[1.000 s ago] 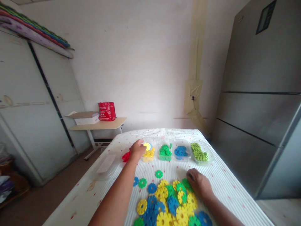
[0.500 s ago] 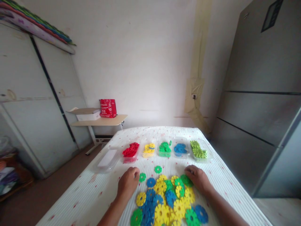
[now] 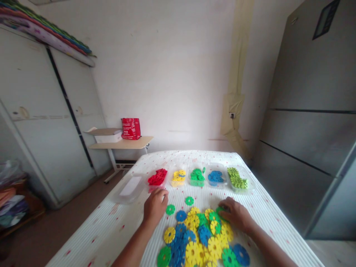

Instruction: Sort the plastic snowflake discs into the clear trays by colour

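Observation:
A pile of notched plastic flower discs (image 3: 194,233) in yellow, blue and green lies in front of me. My left hand (image 3: 155,207) is curled closed just short of the box of red pieces (image 3: 157,178); what its fingers hold, if anything, is hidden. At the pile's right edge, my right hand (image 3: 236,214) has its fingers bent over a green disc (image 3: 219,210), partly covering it. Two loose green discs rest apart from the pile, one beside my left hand (image 3: 170,209) and one farther out (image 3: 189,200).
Clear boxes of yellow (image 3: 178,177), green (image 3: 197,178), blue (image 3: 216,177) and lime pieces (image 3: 237,178) stand in a row across the table. A clear lid or tray (image 3: 130,187) with a white sheet lies left. Beyond are a side table (image 3: 139,142) and a grey refrigerator (image 3: 303,129).
My left hand has moved forward, closer to the red box. The fingers of my right hand have closed in on the green disc. The view has shifted slightly.

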Action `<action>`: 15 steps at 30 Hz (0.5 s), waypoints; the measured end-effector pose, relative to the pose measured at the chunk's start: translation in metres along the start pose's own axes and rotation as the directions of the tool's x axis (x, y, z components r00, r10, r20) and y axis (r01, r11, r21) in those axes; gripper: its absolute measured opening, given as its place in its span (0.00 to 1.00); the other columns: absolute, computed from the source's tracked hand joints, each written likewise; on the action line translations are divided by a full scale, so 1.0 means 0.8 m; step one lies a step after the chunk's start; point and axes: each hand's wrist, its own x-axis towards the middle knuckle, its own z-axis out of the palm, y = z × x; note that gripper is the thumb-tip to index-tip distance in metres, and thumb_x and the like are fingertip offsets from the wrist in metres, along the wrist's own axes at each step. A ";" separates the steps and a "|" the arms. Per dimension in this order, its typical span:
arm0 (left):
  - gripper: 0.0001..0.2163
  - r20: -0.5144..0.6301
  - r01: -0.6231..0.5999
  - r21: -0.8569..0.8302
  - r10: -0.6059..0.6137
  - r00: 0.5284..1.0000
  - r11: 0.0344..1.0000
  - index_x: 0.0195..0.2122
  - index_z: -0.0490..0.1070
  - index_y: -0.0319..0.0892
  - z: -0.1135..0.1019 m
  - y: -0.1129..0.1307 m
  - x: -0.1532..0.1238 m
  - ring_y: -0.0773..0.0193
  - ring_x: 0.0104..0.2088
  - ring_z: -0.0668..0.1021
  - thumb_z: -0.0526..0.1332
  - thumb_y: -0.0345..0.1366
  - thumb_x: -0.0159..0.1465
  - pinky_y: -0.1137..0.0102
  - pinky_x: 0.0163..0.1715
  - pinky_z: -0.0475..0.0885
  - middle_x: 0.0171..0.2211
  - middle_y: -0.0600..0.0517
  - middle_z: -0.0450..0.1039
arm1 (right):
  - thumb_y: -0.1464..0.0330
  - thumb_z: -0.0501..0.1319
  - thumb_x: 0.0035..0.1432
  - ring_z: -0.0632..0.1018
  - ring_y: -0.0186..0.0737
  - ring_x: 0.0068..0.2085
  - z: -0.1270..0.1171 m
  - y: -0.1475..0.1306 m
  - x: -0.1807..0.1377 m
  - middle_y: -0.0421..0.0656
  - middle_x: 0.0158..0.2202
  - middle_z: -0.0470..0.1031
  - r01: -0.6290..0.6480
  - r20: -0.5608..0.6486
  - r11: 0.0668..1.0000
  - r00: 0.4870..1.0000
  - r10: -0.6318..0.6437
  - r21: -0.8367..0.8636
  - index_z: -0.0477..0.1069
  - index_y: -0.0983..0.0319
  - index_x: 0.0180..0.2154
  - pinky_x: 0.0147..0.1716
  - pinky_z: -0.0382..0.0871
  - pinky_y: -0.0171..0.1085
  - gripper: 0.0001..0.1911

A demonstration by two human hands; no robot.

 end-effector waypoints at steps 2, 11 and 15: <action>0.10 0.063 -0.079 0.029 0.077 0.995 0.996 0.36 0.73 0.44 -0.017 0.020 0.036 0.64 0.43 0.72 0.53 0.30 0.59 0.73 0.43 0.63 0.39 0.51 0.74 | 0.63 0.55 0.51 0.75 0.38 0.36 0.000 -0.002 0.000 0.42 0.36 0.73 0.001 -0.005 1.000 1.000 -0.001 -0.007 0.73 0.58 0.36 0.35 0.64 0.33 0.12; 0.08 0.346 0.014 0.176 -0.075 0.935 0.984 0.36 0.73 0.38 0.037 0.070 0.161 0.58 0.40 0.75 0.63 0.33 0.55 0.66 0.39 0.69 0.38 0.45 0.74 | 0.65 0.53 0.52 0.75 0.37 0.35 0.002 -0.002 -0.003 0.41 0.34 0.74 -0.019 -0.033 0.999 0.999 0.020 0.032 0.73 0.58 0.34 0.34 0.64 0.32 0.11; 0.13 0.377 0.050 0.192 -0.121 0.918 0.980 0.45 0.67 0.39 0.060 0.070 0.166 0.61 0.43 0.74 0.57 0.39 0.61 0.61 0.42 0.70 0.44 0.48 0.69 | 0.65 0.53 0.52 0.75 0.37 0.35 0.003 -0.003 -0.004 0.41 0.34 0.74 -0.032 -0.028 0.999 0.999 0.033 0.036 0.72 0.58 0.34 0.34 0.63 0.32 0.11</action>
